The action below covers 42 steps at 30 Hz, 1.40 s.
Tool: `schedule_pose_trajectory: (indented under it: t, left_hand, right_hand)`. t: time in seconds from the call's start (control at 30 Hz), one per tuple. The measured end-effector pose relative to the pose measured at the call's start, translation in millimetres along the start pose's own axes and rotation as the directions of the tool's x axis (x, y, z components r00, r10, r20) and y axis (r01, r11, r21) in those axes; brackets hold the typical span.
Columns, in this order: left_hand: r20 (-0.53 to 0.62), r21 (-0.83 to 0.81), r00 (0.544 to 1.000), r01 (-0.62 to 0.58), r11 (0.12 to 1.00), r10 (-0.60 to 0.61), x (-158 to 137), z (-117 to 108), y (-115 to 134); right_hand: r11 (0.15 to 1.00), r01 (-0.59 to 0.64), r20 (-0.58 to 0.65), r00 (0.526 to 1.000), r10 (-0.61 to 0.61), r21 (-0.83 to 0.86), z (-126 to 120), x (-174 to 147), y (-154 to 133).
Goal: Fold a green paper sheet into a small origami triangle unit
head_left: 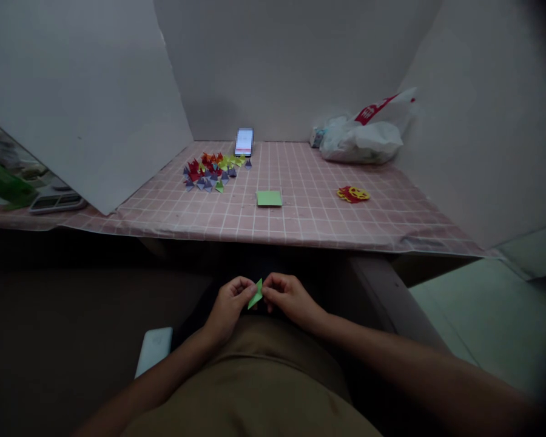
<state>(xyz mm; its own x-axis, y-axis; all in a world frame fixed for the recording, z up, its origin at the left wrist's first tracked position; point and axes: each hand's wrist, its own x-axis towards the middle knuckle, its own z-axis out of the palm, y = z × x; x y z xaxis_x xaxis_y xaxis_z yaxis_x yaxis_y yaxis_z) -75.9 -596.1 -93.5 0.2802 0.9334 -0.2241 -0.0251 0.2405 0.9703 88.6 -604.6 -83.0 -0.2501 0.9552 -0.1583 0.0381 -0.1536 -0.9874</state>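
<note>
Below the worktop (pixel 309 218) on the near side, left hand (pixel 231 301) and right hand (pixel 292 297) both grip folded green paper (pixel 256 294) by fingertips, probably to steady it

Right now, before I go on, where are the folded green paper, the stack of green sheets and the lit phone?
Folded green paper (pixel 256 296): head view, middle of its visible face.
Stack of green sheets (pixel 269 198): head view, middle of the top sheet.
Lit phone (pixel 244 141): head view, on its screen.
</note>
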Motion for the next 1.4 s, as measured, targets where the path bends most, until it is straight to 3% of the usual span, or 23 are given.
schedule_pose_trajectory:
  t: [0.2, 0.43, 0.63, 0.73, 0.97, 1.13, 1.27, 1.4]
  left_hand:
    - [0.021, 0.027, 1.0, 0.009, 1.0, -0.009, 0.3, -0.1, 0.8]
    - [0.056, 0.083, 0.998, -0.024, 0.996, 0.02, -0.4, 3.1, 2.0]
    - [0.115, 0.131, 0.989, -0.11, 0.985, 0.095, -1.2, 1.6, -1.1]
    - [0.149, 0.169, 0.982, -0.138, 0.976, 0.113, -1.9, 0.9, -1.8]
    - [0.155, 0.106, 0.988, -0.025, 0.994, 0.009, 0.4, 3.7, -1.7]
    - [0.145, 0.063, 0.989, 0.011, 0.998, -0.02, 1.2, 2.5, -0.6]
    - [0.139, 0.046, 0.99, 0.007, 0.999, -0.013, -0.3, 1.0, 0.5]
    - [0.159, 0.099, 0.987, -0.003, 0.995, -0.012, -1.3, 0.4, -0.8]
  right_hand:
    - [1.0, -0.001, 0.002, 1.0, 0.001, -0.021, -0.1, -0.1, 1.4]
    - [0.988, 0.026, -0.078, 0.996, -0.038, -0.15, 4.6, -1.1, 7.4]
    - [1.0, 0.014, 0.033, 0.999, -0.015, 0.017, 1.5, -2.3, 2.2]
    - [1.0, 0.013, 0.039, 0.999, -0.013, 0.001, -1.0, -2.0, -1.0]
    - [0.986, 0.083, -0.076, 0.993, -0.094, -0.145, -3.4, -0.5, -0.1]
    - [0.997, 0.064, -0.107, 0.992, -0.068, -0.049, -2.0, -1.7, -2.0]
    - [0.998, 0.031, -0.06, 0.998, -0.028, 0.053, -3.8, -1.4, -5.0]
    - [0.999, -0.028, 0.06, 0.998, 0.026, 0.036, -7.5, 0.7, -5.0]
